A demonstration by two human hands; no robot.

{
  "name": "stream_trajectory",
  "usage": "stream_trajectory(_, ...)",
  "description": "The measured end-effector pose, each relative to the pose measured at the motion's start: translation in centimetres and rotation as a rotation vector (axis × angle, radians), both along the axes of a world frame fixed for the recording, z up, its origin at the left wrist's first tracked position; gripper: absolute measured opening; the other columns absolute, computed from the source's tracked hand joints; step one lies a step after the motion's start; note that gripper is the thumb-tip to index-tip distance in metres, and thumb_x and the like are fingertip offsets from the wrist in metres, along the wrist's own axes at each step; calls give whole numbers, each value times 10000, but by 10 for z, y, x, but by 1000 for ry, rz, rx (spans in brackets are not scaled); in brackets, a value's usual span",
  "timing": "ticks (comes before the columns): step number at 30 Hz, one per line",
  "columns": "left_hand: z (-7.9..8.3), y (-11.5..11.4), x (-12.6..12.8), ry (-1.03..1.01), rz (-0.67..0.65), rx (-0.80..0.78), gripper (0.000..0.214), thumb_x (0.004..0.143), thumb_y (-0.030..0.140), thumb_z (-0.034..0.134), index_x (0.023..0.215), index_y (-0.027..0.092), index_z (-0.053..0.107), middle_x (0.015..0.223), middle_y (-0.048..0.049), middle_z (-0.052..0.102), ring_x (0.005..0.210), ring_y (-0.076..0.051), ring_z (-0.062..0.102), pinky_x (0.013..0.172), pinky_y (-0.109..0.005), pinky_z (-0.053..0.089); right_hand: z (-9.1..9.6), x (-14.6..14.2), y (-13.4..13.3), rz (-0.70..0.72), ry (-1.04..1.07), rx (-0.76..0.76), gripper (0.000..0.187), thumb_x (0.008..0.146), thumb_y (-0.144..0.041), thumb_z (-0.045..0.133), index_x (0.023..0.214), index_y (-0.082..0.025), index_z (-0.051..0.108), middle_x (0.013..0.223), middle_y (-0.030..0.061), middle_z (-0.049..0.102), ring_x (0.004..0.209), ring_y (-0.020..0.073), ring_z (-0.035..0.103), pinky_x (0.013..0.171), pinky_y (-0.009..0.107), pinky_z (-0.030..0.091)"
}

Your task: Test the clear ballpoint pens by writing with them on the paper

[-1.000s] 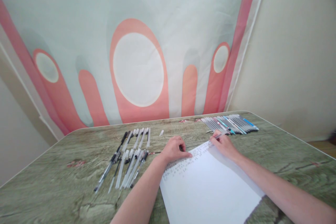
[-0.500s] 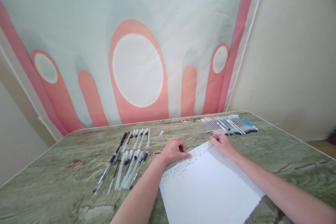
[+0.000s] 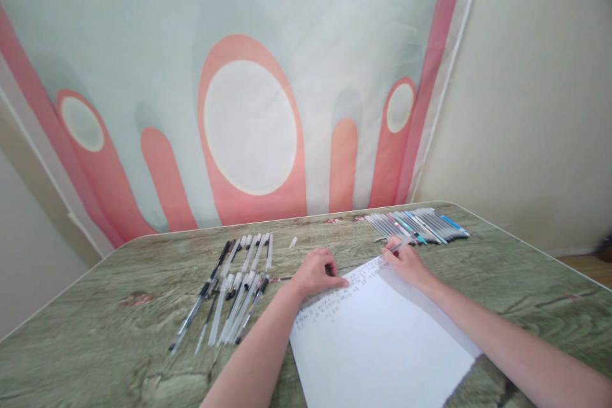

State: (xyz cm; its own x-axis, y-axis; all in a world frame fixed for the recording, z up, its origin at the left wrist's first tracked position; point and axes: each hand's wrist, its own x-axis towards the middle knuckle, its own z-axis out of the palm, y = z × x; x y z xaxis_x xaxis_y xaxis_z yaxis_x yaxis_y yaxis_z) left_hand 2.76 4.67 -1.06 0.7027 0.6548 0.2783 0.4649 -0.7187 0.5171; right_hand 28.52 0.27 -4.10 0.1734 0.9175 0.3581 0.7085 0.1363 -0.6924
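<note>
Right hand (image 3: pixel 405 261) pinches slim pen (image 3: pixel 404 244) at white paper's (image 3: pixel 382 338) top corner. Left hand (image 3: pixel 316 273) rests on upper edge, thumb apart from curled fingers. Handwritten rows (image 3: pixel 356 284), too blurred for me to read. Paper on wood-grain table (image 3: pixel 95 344); loose pens (image 3: pixel 243 307) left, pen row (image 3: pixel 423 227) beyond.

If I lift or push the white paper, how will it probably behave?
The white paper will probably bend and sag, as it looks thin and broad. That thinness suggests it is light for its size. It may resist a push, since the left hand rests on it.
</note>
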Motion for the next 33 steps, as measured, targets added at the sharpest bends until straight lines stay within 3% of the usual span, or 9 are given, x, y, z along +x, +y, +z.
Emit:
stream_trajectory(11, 1, 0, 0, 4, 9, 6, 363, 553, 517, 675, 608, 171, 581, 697, -6, 558, 722, -137, 485, 693, -247, 346, 0, 1, 1, -38, -9, 14, 126, 734, -282, 418, 627, -215, 414, 536, -34, 457, 548, 134, 454, 536, 250, 322)
stream_trajectory(20, 1, -4, -1, 14, 19, 15, 375, 538, 531, 678, 612, 172, 598, 694, -9, 577, 723, -138, 502, 709, -249, 358, 4, 0, -2, -32, 25, -14, 216, 749, -380, 427, 633, -203, 470, 521, -17, 517, 519, 150, 484, 531, 271, 343)
stream_trajectory(27, 0, -5, -2, 22, -7, 34, 364, 550, 528, 673, 617, 177, 601, 681, -6, 587, 709, -135, 516, 732, -256, 367, 36, -60, 10, 221, 223, 9, 252, 750, -427, 481, 812, -191, 541, 606, -11, 551, 541, 144, 494, 518, 260, 364)
stream_trajectory(33, -2, -5, -2, 48, 7, 39, 377, 550, 548, 662, 643, 184, 626, 709, -19, 575, 736, -154, 518, 732, -269, 372, 24, -118, 47, 88, 620, 1, 338, 722, -452, 482, 896, -183, 592, 866, 62, 638, 701, 182, 580, 608, 281, 442)
